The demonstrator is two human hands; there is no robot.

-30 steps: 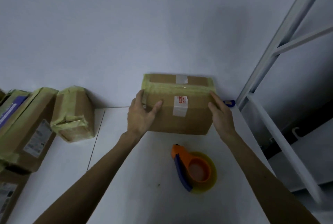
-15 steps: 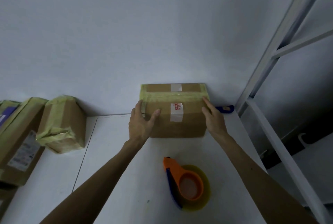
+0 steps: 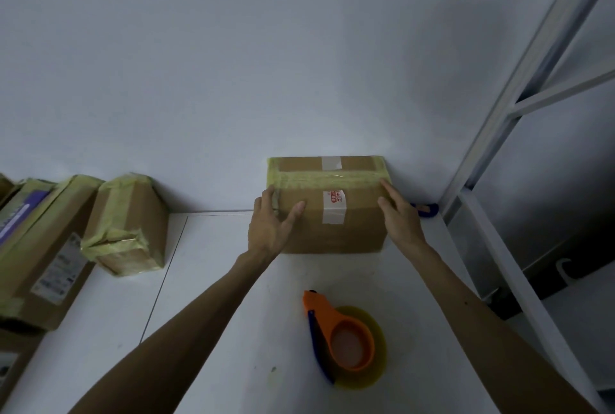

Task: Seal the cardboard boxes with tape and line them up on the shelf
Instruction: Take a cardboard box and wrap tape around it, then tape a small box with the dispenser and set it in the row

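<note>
Now the cardboard box point(image 3: 332, 220) sits on the white shelf surface point(image 3: 216, 280), its far side up against the wall point(image 3: 233, 80), near the right-hand corner by the metal upright point(image 3: 519, 80). Neither hand is clenched. The left hand point(image 3: 269, 230) straddles the box's left corner with the thumb spread on the near face and the fingers straight up the edge. The right hand point(image 3: 399, 220) lies flat along the right edge, fingers straight.

This looks like the squaring-up step. Doing it well means even pressure from both palms, so the box slides back flush instead of twisting, with its near face brought level with the neighbours. The smaller taped box point(image 3: 129, 230) to the left stands well apart and skewed, so the row is not lined up yet, I'd say.

The tape dispenser point(image 3: 342, 340) lies loose just in front of the box, between the 2 forearms, and wants clearing before more boxes slide in.

As for contents, this box is shut, with yellowish tape along its upper edge and a white strip with red print over the seam. The larger boxes point(image 3: 43, 247) at far left look taped as well. What is inside any of them cannot be seen.
</note>
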